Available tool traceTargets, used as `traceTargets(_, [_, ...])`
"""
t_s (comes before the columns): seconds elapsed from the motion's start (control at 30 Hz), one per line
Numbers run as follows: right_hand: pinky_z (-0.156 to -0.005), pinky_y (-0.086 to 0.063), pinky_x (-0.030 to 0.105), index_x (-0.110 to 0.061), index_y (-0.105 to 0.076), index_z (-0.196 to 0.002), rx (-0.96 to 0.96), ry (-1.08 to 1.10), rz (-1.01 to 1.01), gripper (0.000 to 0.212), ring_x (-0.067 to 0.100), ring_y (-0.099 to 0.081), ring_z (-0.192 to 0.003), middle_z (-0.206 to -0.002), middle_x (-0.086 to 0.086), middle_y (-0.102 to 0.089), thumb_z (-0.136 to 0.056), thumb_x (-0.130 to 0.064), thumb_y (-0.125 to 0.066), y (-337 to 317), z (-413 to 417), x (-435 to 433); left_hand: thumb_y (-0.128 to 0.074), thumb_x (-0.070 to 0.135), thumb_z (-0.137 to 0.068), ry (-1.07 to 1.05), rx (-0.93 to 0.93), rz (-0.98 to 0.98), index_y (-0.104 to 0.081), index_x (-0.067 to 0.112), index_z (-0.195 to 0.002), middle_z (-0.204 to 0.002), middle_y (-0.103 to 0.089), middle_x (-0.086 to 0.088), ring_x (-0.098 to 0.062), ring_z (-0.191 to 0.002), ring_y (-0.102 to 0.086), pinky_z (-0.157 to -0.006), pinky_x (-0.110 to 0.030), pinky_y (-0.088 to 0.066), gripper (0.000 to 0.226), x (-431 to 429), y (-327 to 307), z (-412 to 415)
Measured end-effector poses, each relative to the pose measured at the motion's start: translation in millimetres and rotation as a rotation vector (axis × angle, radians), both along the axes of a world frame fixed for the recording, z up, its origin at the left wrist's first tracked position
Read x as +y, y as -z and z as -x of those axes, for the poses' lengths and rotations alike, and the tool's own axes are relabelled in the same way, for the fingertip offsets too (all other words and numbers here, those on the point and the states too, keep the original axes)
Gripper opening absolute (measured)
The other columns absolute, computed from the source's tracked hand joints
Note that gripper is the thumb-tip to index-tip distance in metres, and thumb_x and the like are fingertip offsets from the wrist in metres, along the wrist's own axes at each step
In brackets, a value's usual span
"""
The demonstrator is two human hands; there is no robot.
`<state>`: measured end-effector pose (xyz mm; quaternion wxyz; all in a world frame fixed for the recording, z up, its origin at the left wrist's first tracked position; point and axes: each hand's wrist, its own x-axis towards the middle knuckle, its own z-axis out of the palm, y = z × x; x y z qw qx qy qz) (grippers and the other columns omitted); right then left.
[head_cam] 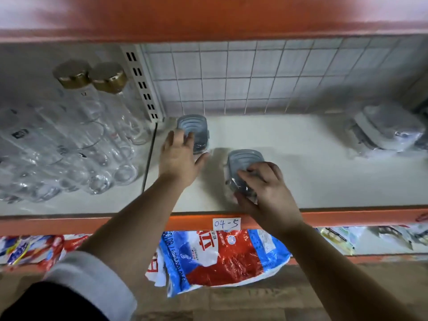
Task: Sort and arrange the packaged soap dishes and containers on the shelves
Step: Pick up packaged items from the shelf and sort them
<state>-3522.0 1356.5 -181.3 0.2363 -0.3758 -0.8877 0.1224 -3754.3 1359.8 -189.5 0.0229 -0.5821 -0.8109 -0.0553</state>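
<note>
Two grey soap dishes wrapped in clear plastic lie on the white shelf (301, 158). The far soap dish (193, 126) sits near the back left corner; my left hand (179, 156) rests on its near end with straight, spread fingers. The near soap dish (243, 163) lies closer to the shelf's front edge. My right hand (264, 184) grips it from the right, fingers curled over the top and thumb under its near end. White packaged containers (386, 130) are stacked at the shelf's far right.
Clear glass bottles with gold caps (88, 117) fill the shelf's left section behind a thin divider rod (149, 158). A wire grid (254, 77) backs the shelf. An orange front rail carries a label "04-5" (226, 224). Red-and-blue bags (217, 258) lie on the shelf below.
</note>
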Motion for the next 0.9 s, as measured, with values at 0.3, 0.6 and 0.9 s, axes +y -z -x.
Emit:
traceTargets(0.3, [-0.102, -0.041, 0.04, -0.012, -0.043, -0.142, -0.339, 0.063, -0.005, 0.046, 0.03, -0.031, -0.132, -0.137, 0.013, -0.039, -0.101, -0.033, -0.041, -11, 52, 53, -0.045, 0.031, -0.091, 0.048, -0.136, -0.406, -0.062, 0.011, -0.12, -0.125, -0.056, -0.012, -0.03, -0.118, -0.048, -0.097, -0.042, -0.035, 0.039, -80, 27, -28])
traceTargets(0.6, [-0.118, -0.017, 0.054, -0.015, -0.02, -0.152, -0.569, 0.113, 0.105, 0.059, 0.032, -0.02, -0.142, -0.149, 0.01, -0.024, -0.101, -0.035, -0.041, -14, 80, 72, -0.04, 0.03, -0.09, 0.07, -0.123, -0.305, -0.062, 0.011, -0.11, -0.107, -0.058, -0.01, -0.029, -0.096, -0.054, -0.083, -0.039, -0.038, 0.036, -80, 29, -27])
traceTargets(0.9, [-0.106, -0.033, 0.038, -0.008, -0.031, -0.147, -0.483, 0.035, 0.082, 0.055, 0.027, -0.034, -0.133, -0.144, 0.011, -0.039, -0.098, -0.032, -0.043, -35, 30, 1, -0.045, 0.023, -0.092, 0.129, -0.074, -0.3, -0.068, 0.009, -0.105, -0.098, -0.067, -0.008, -0.029, -0.089, -0.062, -0.082, -0.038, -0.044, 0.03, -119, -12, -39])
